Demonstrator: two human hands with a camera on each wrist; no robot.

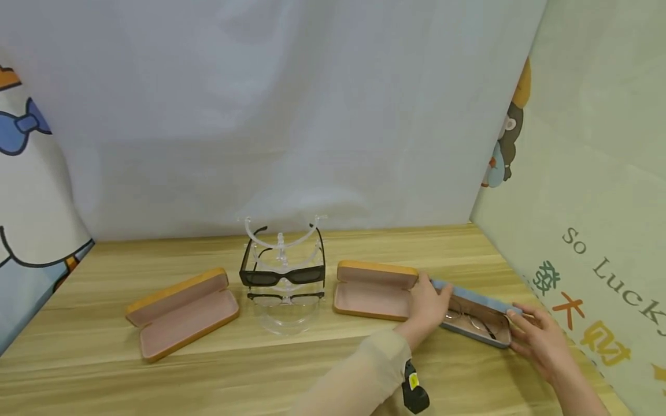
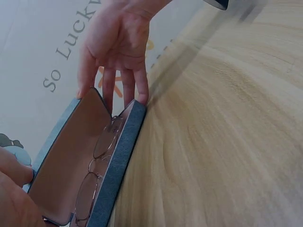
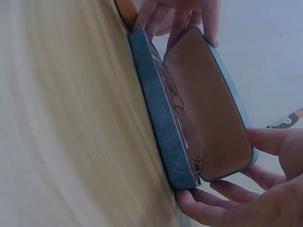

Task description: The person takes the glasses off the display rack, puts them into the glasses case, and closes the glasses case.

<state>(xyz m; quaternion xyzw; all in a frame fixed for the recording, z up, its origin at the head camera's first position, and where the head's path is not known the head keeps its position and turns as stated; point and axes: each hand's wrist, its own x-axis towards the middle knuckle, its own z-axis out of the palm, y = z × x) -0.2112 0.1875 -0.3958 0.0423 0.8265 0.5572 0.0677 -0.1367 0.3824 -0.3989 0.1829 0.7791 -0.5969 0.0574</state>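
A blue glasses case (image 1: 478, 299) lies with its lid raised on the right part of the table. Inside its brown lining rests a pair of thin metal-rimmed glasses (image 2: 86, 196), lenses facing outward. My left hand (image 1: 428, 303) holds the case's left end, thumb on the lid and fingers at the base. At the opposite end, my right hand (image 1: 543, 341) grips the lid and lower shell between thumb and fingers. The right wrist view shows that thumb pressed to the lid (image 3: 206, 104), with the other fingers spread around the end.
An open orange case (image 1: 372, 297) stands just left of the blue one, another orange case (image 1: 189, 326) farther left. Between them, a clear display stand (image 1: 281, 248) carries black sunglasses (image 1: 283, 277) and half-rim glasses (image 1: 267, 299). A black device (image 1: 414, 396) is by my left wrist.
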